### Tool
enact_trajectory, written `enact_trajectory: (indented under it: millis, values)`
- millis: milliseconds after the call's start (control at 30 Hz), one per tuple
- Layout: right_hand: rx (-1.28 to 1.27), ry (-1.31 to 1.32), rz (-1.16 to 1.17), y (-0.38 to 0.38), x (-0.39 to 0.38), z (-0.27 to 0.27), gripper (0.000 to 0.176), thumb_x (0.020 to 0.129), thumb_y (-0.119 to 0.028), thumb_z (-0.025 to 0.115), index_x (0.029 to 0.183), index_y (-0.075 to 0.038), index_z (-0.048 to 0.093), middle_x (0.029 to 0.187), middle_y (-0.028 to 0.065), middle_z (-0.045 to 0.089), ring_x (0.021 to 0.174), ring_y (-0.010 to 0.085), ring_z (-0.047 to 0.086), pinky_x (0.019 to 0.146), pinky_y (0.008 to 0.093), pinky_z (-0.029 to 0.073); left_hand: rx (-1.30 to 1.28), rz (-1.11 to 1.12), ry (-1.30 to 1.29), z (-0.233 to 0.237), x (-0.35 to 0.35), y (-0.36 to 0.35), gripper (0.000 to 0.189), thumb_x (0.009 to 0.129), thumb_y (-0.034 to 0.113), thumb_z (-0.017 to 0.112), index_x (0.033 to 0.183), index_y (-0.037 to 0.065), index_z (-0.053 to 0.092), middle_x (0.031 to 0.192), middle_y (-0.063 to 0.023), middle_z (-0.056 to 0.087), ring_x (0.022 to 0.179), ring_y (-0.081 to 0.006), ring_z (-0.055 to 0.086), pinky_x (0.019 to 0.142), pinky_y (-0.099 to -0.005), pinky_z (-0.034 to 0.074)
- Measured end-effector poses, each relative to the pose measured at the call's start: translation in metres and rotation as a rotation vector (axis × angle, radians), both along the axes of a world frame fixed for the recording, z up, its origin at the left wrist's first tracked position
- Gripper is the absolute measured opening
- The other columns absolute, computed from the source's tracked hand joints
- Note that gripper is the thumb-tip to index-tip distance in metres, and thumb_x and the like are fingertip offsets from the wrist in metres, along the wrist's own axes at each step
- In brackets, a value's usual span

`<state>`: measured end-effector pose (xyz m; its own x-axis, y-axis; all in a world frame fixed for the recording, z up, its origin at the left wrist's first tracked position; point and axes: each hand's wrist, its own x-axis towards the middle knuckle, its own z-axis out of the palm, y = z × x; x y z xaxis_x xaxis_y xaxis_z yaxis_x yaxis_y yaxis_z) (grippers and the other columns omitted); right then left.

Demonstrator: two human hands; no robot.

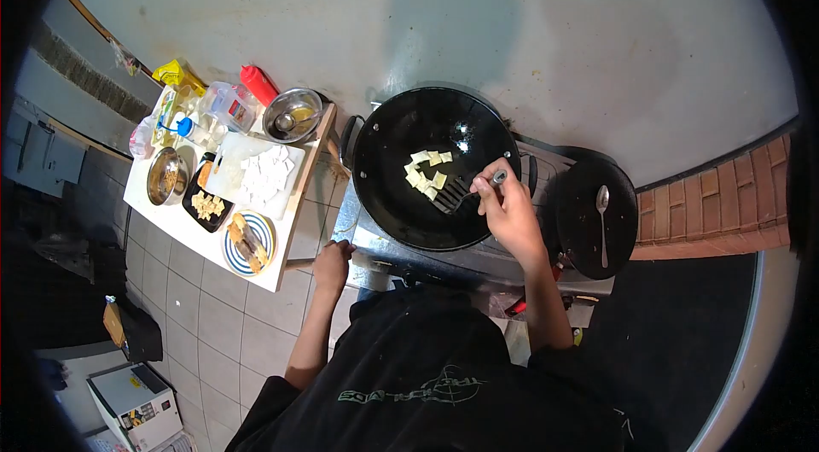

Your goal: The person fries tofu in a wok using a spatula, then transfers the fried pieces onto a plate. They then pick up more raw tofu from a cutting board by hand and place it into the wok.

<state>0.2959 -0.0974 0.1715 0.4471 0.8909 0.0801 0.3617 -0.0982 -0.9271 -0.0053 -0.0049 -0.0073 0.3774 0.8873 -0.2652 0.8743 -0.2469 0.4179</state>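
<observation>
My right hand [509, 213] is wrapped round the handle of a black slotted spatula [451, 195]. The spatula's blade lies inside a large black wok [401, 221], touching or very close to a small cluster of pale square pieces of food [425, 170]. The wok stands on a metal stove [375, 240]. Lower left, my left hand [333, 262] hangs by the stove's front edge, its fingers curled closed with nothing visible in them.
On the left, a table [162, 217] bears a white cutting board [226, 183] with white pieces, a black tray [203, 206], a striped plate [235, 257], metal bowls and a red bottle [258, 83]. Right of the wok, a spoon [603, 226] rests on a round black pan [580, 230].
</observation>
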Motion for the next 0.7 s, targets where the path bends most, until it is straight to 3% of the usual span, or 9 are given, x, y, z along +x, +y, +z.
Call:
enact_trajectory:
  millis: [333,633,700]
  values:
    - [0.076,-0.093,-0.061,-0.003,0.007,-0.008,0.017,0.096,-0.014,0.056,0.085,-0.003,0.048,0.059,0.0009,0.04,0.053,0.007,0.034,0.049,0.0267,0.03,0.01,0.009,0.012,-0.001,0.0,0.001,0.025,0.091,0.031,0.057,0.081,0.011,0.067,0.086,-0.0138,0.066,0.081,-0.0363,0.065,0.069,-0.0493,0.049]
    - [0.09,-0.271,-0.006,-0.001,0.02,0.012,0.015,0.095,-0.012,0.056,0.086,-0.003,0.049,0.061,0.0053,0.042,0.053,0.0105,0.037,0.05,0.0289,0.032,0.018,0.028,0.023,0.0,0.001,-0.001,0.029,0.091,0.033,0.057,0.078,0.008,0.064,0.083,-0.0147,0.064,0.079,-0.037,0.064,0.067,-0.0501,0.049]
    - [0.076,-0.281,0.004,0.001,0.023,0.015,0.015,0.095,-0.012,0.056,0.087,-0.003,0.048,0.061,0.0058,0.042,0.053,0.0112,0.037,0.05,0.0295,0.032,-0.007,0.007,0.036,0.001,0.001,0.0,0.027,0.09,0.035,0.058,0.086,0.01,0.068,0.089,-0.0154,0.064,0.083,-0.0374,0.065,0.068,-0.0495,0.05]
